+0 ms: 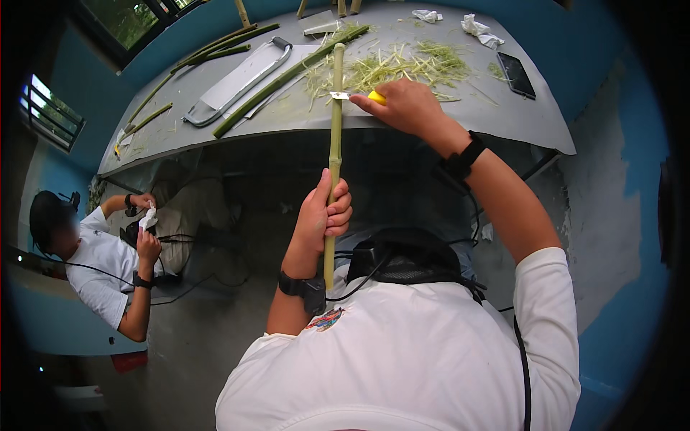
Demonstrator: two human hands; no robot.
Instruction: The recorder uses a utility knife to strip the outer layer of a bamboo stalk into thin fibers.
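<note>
A grey worktable (503,108) carried a heap of pale green shavings (402,66), several uncut green stalks (287,75), a long metal tray (237,80), a dark phone (515,75) and crumpled white tissues (478,29). At lower left, a seated person in a white shirt (97,269) held a white cloth (149,218) beside a blue wall (618,337).

I note blue walls (618,129) all round, the paint worn to grey plaster in patches on the right. Grey concrete floor (215,316) below. A grey table (460,108) spans the upper frame, its underside in shadow. Dark-framed windows (50,115) at left and upper left (136,18) let in daylight, greenery showing outside.
</note>
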